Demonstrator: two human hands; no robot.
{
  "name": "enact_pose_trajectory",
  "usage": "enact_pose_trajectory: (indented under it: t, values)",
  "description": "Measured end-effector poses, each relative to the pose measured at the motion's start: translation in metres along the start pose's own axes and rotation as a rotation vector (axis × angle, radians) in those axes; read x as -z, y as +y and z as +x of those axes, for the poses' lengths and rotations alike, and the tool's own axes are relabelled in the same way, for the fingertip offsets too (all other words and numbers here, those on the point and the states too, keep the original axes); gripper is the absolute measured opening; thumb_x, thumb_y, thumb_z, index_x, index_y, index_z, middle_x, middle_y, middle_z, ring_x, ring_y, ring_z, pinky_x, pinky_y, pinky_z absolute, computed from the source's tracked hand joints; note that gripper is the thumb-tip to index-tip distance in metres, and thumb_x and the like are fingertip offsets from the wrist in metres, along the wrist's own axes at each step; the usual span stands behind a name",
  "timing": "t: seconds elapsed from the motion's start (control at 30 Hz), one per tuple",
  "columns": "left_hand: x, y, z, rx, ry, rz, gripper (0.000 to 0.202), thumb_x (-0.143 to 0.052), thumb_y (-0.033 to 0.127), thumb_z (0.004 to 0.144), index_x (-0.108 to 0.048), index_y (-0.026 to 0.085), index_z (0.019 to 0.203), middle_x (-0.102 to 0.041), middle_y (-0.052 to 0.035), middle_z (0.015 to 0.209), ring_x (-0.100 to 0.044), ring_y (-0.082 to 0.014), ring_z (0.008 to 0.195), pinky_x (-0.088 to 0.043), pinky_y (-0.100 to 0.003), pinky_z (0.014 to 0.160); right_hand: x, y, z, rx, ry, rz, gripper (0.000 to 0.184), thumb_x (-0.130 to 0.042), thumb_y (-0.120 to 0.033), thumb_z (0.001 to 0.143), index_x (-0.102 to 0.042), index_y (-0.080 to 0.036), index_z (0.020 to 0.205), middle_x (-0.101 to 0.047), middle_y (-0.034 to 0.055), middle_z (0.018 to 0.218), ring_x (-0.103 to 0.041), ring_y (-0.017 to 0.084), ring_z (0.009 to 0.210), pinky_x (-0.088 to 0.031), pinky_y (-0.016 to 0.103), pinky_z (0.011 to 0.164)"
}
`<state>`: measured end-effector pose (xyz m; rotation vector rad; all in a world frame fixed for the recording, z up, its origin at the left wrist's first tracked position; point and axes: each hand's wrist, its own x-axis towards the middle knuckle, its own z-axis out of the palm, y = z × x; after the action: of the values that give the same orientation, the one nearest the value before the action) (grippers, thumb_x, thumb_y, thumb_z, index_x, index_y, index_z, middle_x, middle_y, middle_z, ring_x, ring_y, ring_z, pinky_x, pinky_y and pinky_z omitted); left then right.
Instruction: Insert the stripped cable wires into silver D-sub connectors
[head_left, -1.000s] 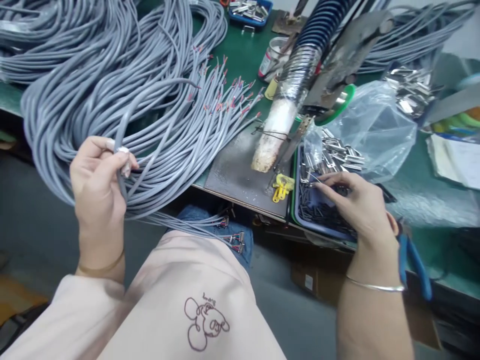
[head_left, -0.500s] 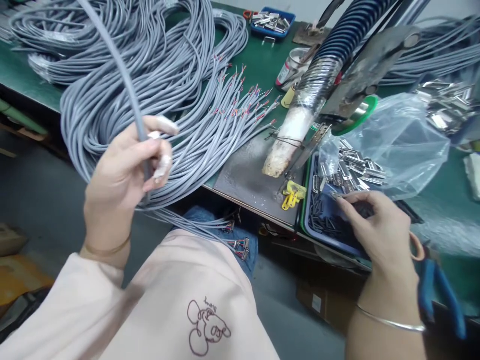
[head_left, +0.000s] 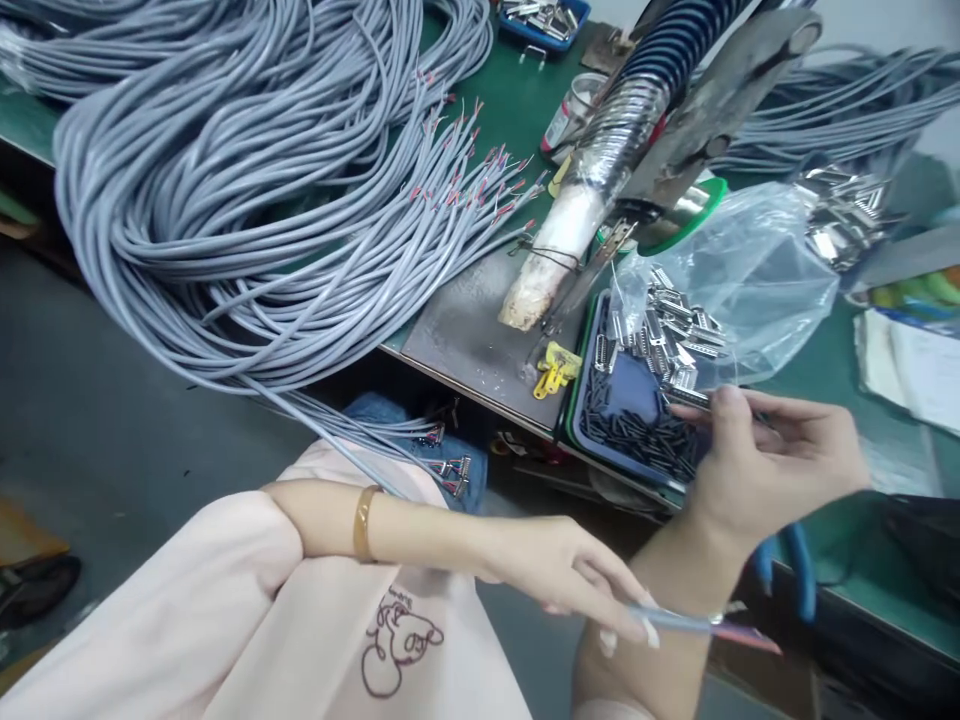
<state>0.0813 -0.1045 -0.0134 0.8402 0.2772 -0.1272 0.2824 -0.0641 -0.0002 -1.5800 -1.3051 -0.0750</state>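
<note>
My left hand (head_left: pixel 562 575) is stretched across my lap, its fingers closed on the end of a grey cable (head_left: pixel 667 620). Reddish stripped wires (head_left: pixel 746 634) stick out of that end, in front of my right forearm. Over the right side of the blue tray, my right hand (head_left: pixel 780 460) pinches a small metal connector (head_left: pixel 686 398) between thumb and fingers. Loose connectors (head_left: pixel 660 335) and short black tubes (head_left: pixel 637 430) lie in the tray (head_left: pixel 630 385) beneath it. Part of the left fingertips is blurred.
Bundled grey cables (head_left: pixel 247 220) with stripped ends cover the left of the bench. A taped hose (head_left: pixel 555 240) hangs over a dark board (head_left: pixel 465 350) with yellow pieces (head_left: pixel 556 370). A plastic bag (head_left: pixel 772 290) lies behind the tray. Finished cable ends (head_left: pixel 454 472) rest on my lap.
My left hand has swung from the cable pile at left down and right across my lap, bringing the cable end. The right hand has turned, a connector showing in its pinch. The view has shifted.
</note>
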Motion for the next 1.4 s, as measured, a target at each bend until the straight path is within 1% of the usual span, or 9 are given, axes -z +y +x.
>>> enact_pose_trajectory:
  t: [0.1,0.2,0.37,0.47,0.57,0.67,0.8,1.13,1.4]
  values:
    - [0.006,-0.004,-0.007,-0.251,0.254,0.102,0.047,-0.074,0.036,0.089,-0.073,0.015,0.132,-0.077,-0.0026,0.081,-0.054,-0.0085,0.058,-0.045,-0.02,0.055,-0.01,-0.007,-0.001,-0.066,0.259,0.151,0.037,-0.084,-0.04,0.072,-0.05,-0.024,0.071,-0.06,0.0007,0.067,-0.068,0.019,0.052,-0.06,0.033,0.048]
    - [0.025,0.009,-0.049,-0.532,0.537,0.537,0.037,-0.063,0.038,0.096,-0.078,0.02,0.125,-0.081,-0.0086,0.107,-0.072,-0.0177,0.086,-0.055,-0.026,0.078,-0.013,-0.013,-0.003,-0.063,0.259,0.275,0.039,-0.087,-0.036,0.066,-0.05,-0.024,0.068,-0.064,0.0021,0.067,-0.069,0.02,0.058,-0.065,0.038,0.054]
    - [0.065,0.021,-0.119,-0.517,1.048,1.02,0.028,-0.06,0.026,0.092,-0.081,0.019,0.11,-0.073,-0.0038,0.07,-0.063,-0.0138,0.061,-0.05,-0.024,0.064,-0.008,-0.039,-0.014,-0.009,0.199,0.19,0.032,-0.081,-0.031,0.074,-0.051,-0.025,0.069,-0.066,0.0038,0.07,-0.072,0.023,0.065,-0.067,0.04,0.056]
    - [0.078,0.016,-0.126,-0.473,0.975,0.707,0.013,-0.068,0.023,0.085,-0.077,0.014,0.089,-0.076,-0.006,0.077,-0.067,-0.013,0.066,-0.054,-0.024,0.068,-0.017,-0.063,-0.026,0.036,0.287,0.164,0.029,-0.082,-0.032,0.076,-0.055,-0.024,0.07,-0.065,0.0028,0.065,-0.074,0.025,0.064,-0.065,0.038,0.051]
    - [0.082,0.01,-0.113,-0.477,0.752,0.222,0.026,-0.076,0.029,0.081,-0.068,0.013,0.099,-0.077,-0.0067,0.082,-0.071,-0.0136,0.07,-0.057,-0.025,0.07,-0.033,-0.084,-0.037,0.096,0.447,0.14,0.02,-0.083,-0.029,0.079,-0.064,-0.022,0.077,-0.07,0.0037,0.07,-0.074,0.025,0.064,-0.065,0.041,0.054]
    - [0.082,0.012,-0.097,-0.472,0.639,0.023,0.037,-0.081,0.034,0.079,-0.065,0.013,0.105,-0.075,-0.0047,0.079,-0.064,-0.0085,0.058,-0.05,-0.02,0.057,-0.042,-0.098,-0.047,0.102,0.455,0.133,0.013,-0.08,-0.028,0.084,-0.069,-0.021,0.085,-0.077,0.0061,0.084,-0.074,0.022,0.065,-0.065,0.041,0.058]
    - [0.081,0.024,-0.087,-0.465,0.609,-0.037,0.032,-0.081,0.038,0.079,-0.064,0.014,0.092,-0.072,-0.0018,0.071,-0.054,-0.0051,0.049,-0.039,-0.019,0.048,-0.044,-0.109,-0.059,0.012,0.313,0.191,0.01,-0.076,-0.024,0.087,-0.067,-0.02,0.085,-0.077,0.0067,0.088,-0.076,0.021,0.074,-0.064,0.035,0.058]
    - [0.075,0.032,-0.078,-0.511,0.717,0.045,0.022,-0.083,0.027,0.072,-0.068,0.014,0.081,-0.069,0.0006,0.068,-0.056,-0.0066,0.056,-0.048,-0.019,0.056,-0.046,-0.099,-0.082,-0.09,-0.004,0.085,0.006,-0.074,-0.018,0.088,-0.075,-0.022,0.091,-0.077,0.0046,0.103,-0.077,0.022,0.093,-0.066,0.042,0.084]
    - [0.076,0.031,-0.081,-0.393,0.588,-0.111,0.031,-0.071,0.037,0.088,-0.062,0.015,0.106,-0.074,-0.0013,0.071,-0.049,-0.0039,0.038,-0.033,-0.017,0.038,-0.038,-0.085,-0.067,-0.066,0.319,-0.07,0.01,-0.073,-0.025,0.089,-0.068,-0.02,0.083,-0.077,0.0067,0.097,-0.077,0.023,0.072,-0.061,0.037,0.062]
